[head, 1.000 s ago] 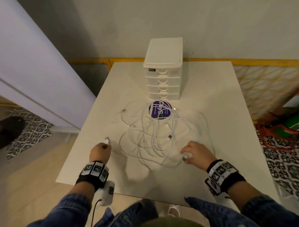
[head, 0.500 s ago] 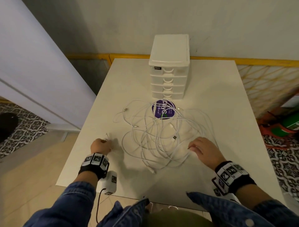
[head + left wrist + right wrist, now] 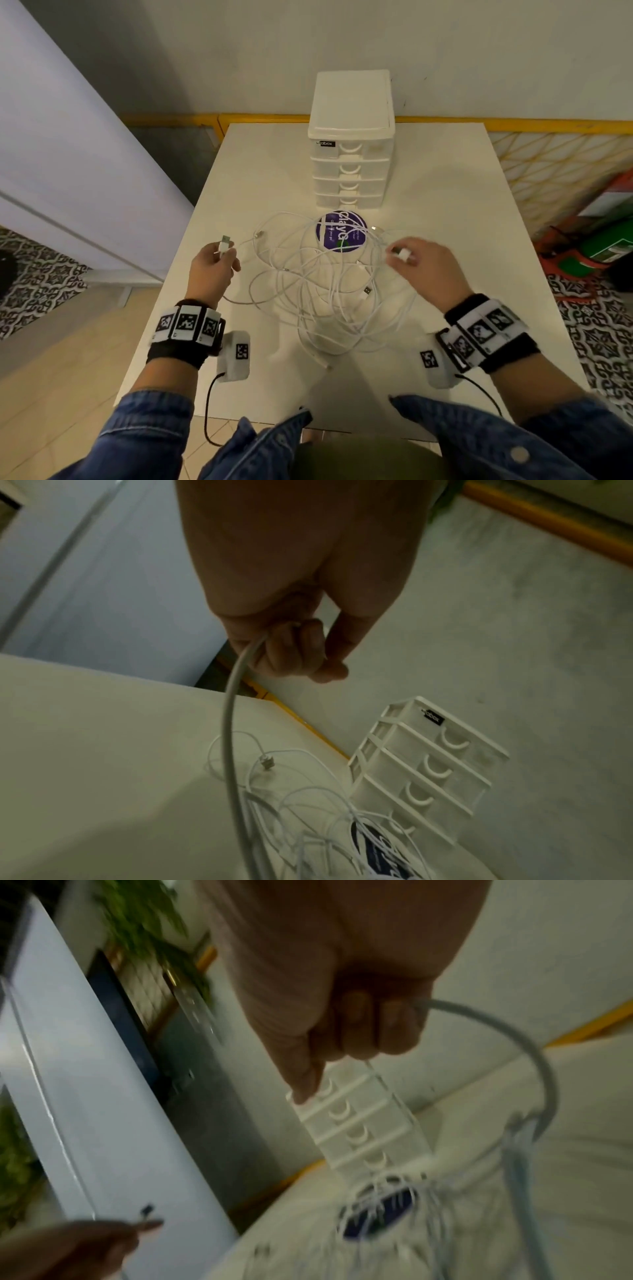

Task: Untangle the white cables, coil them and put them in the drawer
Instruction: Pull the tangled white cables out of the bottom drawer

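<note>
Head view: we've got both hands up off the table now vs 0.5 s ago, when they were down at the pile's near edge. Left hand (image 3: 212, 270) at 9 o'clock of the tangled heap of thin white cables (image 3: 329, 291) pinches a white USB plug end (image 3: 225, 244), metal tip up. Right hand (image 3: 424, 267) at 3 o'clock pinches another white plug end (image 3: 404, 254). Means 2 ends are found and lifted; untangling just starting, no coil yet. Heap lies mid-table on the white square table (image 3: 445, 212), partly over a round purple sticker (image 3: 340, 231). White plastic 4-drawer mini cabinet (image 3: 349, 150) at 12 o'clock, all drawers closed. Open table at 3 and 9 o'clock for pulling cords apart; the left table edge is near the left hand, so loops could slip off there.

Left wrist view: fingers (image 3: 291, 650) curled round a cord (image 3: 229, 723) that drops to the heap; cabinet (image 3: 428, 764) at 4 o'clock.

Right wrist view: blurry; fingers (image 3: 373, 1026) clenched on a cord (image 3: 534, 1064) arcing down at 3 o'clock; sticker (image 3: 377, 1218) below.
</note>
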### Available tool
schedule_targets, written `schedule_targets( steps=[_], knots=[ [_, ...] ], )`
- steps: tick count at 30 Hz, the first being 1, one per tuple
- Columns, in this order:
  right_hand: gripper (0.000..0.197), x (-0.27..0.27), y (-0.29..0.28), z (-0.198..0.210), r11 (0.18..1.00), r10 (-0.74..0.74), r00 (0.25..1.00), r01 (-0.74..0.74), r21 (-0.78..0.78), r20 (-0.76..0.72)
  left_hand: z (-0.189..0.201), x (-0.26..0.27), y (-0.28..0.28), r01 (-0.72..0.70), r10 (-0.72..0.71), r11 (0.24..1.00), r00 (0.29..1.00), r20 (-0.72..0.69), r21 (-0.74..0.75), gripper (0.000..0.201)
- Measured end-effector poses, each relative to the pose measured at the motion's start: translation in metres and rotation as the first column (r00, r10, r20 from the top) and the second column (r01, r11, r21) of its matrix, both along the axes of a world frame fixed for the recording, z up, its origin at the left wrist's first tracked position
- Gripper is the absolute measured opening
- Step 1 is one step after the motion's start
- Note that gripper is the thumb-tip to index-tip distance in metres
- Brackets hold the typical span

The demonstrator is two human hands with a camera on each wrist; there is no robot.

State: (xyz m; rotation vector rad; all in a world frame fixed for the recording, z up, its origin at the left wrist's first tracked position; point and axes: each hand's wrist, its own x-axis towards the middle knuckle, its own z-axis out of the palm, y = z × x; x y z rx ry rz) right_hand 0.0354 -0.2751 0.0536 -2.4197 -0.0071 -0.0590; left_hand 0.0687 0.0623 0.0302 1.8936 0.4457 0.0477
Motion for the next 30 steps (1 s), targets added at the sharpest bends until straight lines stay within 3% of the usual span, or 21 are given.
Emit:
schedule_targets(
  steps=[4, 8, 14, 18, 21, 26, 30],
  knots=[
    [0.037, 0.012, 0.025, -0.05, 0.953, 0.019, 0.911, -0.141, -0.268, -0.412, 0.005, -0.001, -0.004, 0.072, -0.071, 0.993, 0.997, -0.006, 0.09, 0.017],
    [0.052, 0.016, 0.046, -0.073, 0.914, -0.113, 0.82, -0.135, -0.382, -0.561, 0.012, -0.008, -0.003, 0.108, -0.108, 0.994, 0.994, -0.021, -0.015, 0.016],
    [0.065, 0.021, 0.056, -0.077, 0.88, -0.155, 0.804, -0.151, -0.45, -0.574, 0.013, -0.01, 0.023, 0.077, -0.077, 0.997, 0.997, -0.03, 0.008, 0.018],
    [0.057, 0.022, 0.052, -0.076, 0.912, -0.164, 0.787, -0.108, -0.395, -0.594, 0.011, -0.009, 0.047, -0.041, 0.044, 0.995, 0.999, -0.026, 0.09, 0.017],
    [0.047, 0.02, 0.045, -0.078, 0.948, -0.169, 0.794, -0.031, -0.317, -0.584, 0.006, -0.008, 0.051, -0.041, 0.049, 0.983, 0.998, -0.042, 0.176, 0.015],
    [0.026, 0.014, 0.035, -0.07, 0.991, -0.123, 0.895, 0.092, -0.094, -0.428, -0.009, -0.005, 0.03, 0.149, -0.096, 0.922, 0.982, -0.163, 0.357, 0.018],
    [0.023, 0.014, 0.038, -0.048, 0.993, -0.062, 0.974, 0.083, 0.088, -0.218, -0.02, 0.005, 0.02, 0.211, -0.119, 0.872, 0.967, -0.225, 0.442, 0.024]
  ],
)
